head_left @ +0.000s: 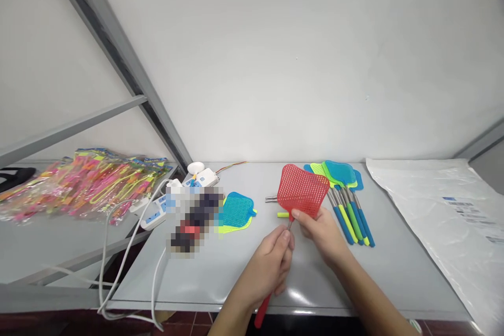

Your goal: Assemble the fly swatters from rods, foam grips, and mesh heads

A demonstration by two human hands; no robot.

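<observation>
A red fly swatter (301, 189) is held upright over the front of the table, between both hands. My left hand (273, 257) is closed around its metal rod, with the red grip poking out below. My right hand (318, 228) pinches the base of the mesh head, where it meets the rod. Behind the swatter lie metal rods (271, 199) and a yellow-green handle (282, 215), partly hidden. Left of the hands are loose blue and yellow-green swatter heads (237, 211). On the right lies a bunch of several swatters with blue, green and yellow grips (352, 220).
White power strips (153, 212) with trailing cables (104, 262) sit left, beside a pixelated object (197, 223). Farther left, bagged colourful items (94, 184) are piled. A white plastic package (441, 215) covers the table's right side. A wall (295, 63) stands behind.
</observation>
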